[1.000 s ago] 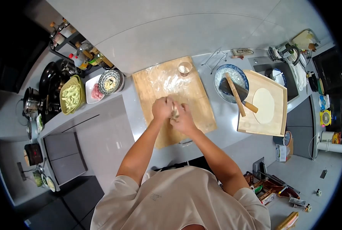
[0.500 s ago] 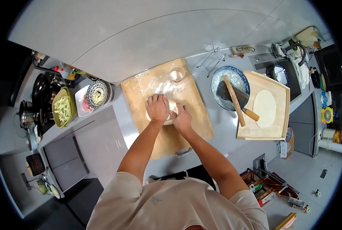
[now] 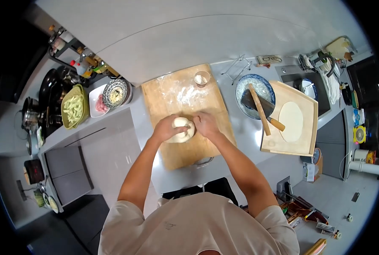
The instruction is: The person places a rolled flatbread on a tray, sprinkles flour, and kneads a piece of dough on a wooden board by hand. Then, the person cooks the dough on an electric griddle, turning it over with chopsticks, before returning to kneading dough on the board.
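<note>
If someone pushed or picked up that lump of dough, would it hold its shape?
Probably not fully: the dough dips and bulges beside the left hand, so it would likely squash when pushed. Those soft-looking bulges suggest it might sag if lifted. Its uneven outline makes free rolling seem unlikely.

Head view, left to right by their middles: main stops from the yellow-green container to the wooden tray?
Yellow-green container → white dish → patterned bowl → left hand → dough → right hand → blue-rimmed bowl → wooden tray.
</note>
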### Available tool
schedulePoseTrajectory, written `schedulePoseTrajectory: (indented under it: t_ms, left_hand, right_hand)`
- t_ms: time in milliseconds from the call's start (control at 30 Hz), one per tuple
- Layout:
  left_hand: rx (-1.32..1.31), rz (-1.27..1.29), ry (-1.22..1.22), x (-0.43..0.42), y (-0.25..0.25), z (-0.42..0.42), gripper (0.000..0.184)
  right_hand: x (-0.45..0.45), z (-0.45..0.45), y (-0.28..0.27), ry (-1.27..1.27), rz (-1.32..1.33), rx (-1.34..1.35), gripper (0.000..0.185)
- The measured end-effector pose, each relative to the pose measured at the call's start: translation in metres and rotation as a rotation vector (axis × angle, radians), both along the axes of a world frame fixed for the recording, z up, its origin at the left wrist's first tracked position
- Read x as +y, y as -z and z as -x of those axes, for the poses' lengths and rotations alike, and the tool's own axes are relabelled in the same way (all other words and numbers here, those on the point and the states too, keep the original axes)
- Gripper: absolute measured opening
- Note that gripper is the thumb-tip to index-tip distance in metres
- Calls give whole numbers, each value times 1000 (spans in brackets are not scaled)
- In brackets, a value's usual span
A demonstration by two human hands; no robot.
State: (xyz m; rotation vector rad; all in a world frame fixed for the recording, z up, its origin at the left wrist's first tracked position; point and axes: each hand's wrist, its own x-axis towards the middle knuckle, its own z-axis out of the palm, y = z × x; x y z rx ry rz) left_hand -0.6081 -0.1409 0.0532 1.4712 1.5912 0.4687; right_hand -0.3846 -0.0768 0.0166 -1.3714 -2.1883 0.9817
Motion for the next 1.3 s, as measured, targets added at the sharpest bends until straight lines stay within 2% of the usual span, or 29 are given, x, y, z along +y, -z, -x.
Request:
schedulePoseTrajectory:
  t_ms: [33, 133, 233, 333, 367, 467, 500, 600, 733, 800, 833, 900, 1000, 1100, 1200, 1267, 1300]
  left_hand:
    - [-25, 6, -131, -12, 7, -1, 64]
    - [-31, -193, -339, -42, 31, -3, 64]
    - [-83, -252, -340, -58, 20, -7, 62]
    - [-141, -299, -343, -74, 18, -14, 60]
    - [-98, -292, -309, -78, 16, -14, 57]
    - [-79, -406, -268, -90, 23, -20, 59]
    - [-46, -385, -261, -91, 16, -21, 59]
    - [-15, -454, -239, -96, 22, -21, 60]
    - [-134, -367, -345, -95, 22, -25, 58]
    - [-249, -290, -429, -90, 30, -28, 55]
    - [-282, -306, -392, -83, 36, -27, 55]
    - [-346, -332, -318, -66, 35, -26, 55]
    - [-729, 31, -391, -56, 12, -35, 38]
    - [-536, -28, -592, -46, 42, -40, 30]
    - [300, -516, -461, -61, 44, -71, 43]
    - [372, -572, -459, -60, 50, -76, 39]
    - [414, -580, -455, -59, 49, -76, 39]
  right_hand:
    - [11, 7, 1, -26, -190, 66, 35]
    - [50, 40, 21, -41, -662, 42, 40]
    - [59, 50, 35, -2, -821, -232, 45]
    - [38, 35, 19, -548, -154, -185, 45]
    - [36, 29, 7, -656, 10, -82, 44]
    - [53, 40, 18, -408, -315, 10, 49]
    - [63, 52, 22, -305, -395, -120, 55]
    - [72, 66, 34, -387, -407, -366, 59]
    - [15, 33, 4, -510, 307, -71, 53]
    - [-20, 13, 8, -236, 555, 275, 50]
    - [-34, 6, 4, -93, 673, 451, 49]
    - [-53, 0, -9, -42, 472, 353, 50]
    - [-61, -8, -11, 48, 314, 301, 56]
    - [-76, -11, -18, 71, 190, 239, 61]
    - [-97, -8, -14, 87, 70, 184, 63]
    - [-102, -9, -8, 85, -8, 89, 61]
    - [-102, -8, -4, 75, -127, 52, 61]
